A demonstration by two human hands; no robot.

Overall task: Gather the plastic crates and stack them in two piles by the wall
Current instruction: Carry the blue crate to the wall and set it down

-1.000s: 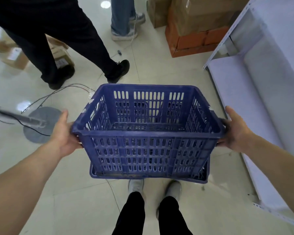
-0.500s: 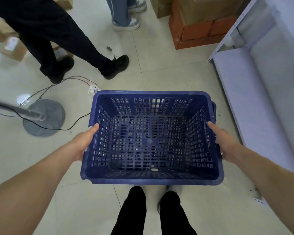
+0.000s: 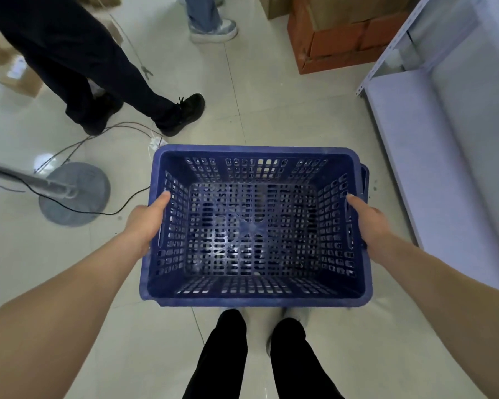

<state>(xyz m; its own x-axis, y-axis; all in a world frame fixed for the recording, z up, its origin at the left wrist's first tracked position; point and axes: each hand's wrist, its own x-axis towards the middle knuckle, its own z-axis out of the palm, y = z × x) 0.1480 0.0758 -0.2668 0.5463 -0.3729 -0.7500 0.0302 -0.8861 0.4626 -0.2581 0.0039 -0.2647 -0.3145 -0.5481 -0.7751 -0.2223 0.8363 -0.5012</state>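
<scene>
A blue slotted plastic crate (image 3: 255, 298) sits in front of my feet, open side up, nested in a second blue crate whose rim (image 3: 365, 180) peeks out on the right. My left hand (image 3: 146, 223) grips the crate's left rim, thumb on top and fingers hidden outside the wall. My right hand (image 3: 368, 223) grips the right rim the same way at the handle slot. The lower crate is almost wholly hidden.
A white metal shelf unit (image 3: 444, 168) runs along the right. A fan base (image 3: 75, 194) with cables lies on the tiled floor at left. A person's dark-trousered legs (image 3: 104, 82) and another person's shoe (image 3: 213, 30) stand ahead. Cardboard boxes (image 3: 343, 38) sit at the back.
The crate, held high and level a second ago, has come down into the crate below it. My view now looks straight into it, and both hands stay on its side rims.
</scene>
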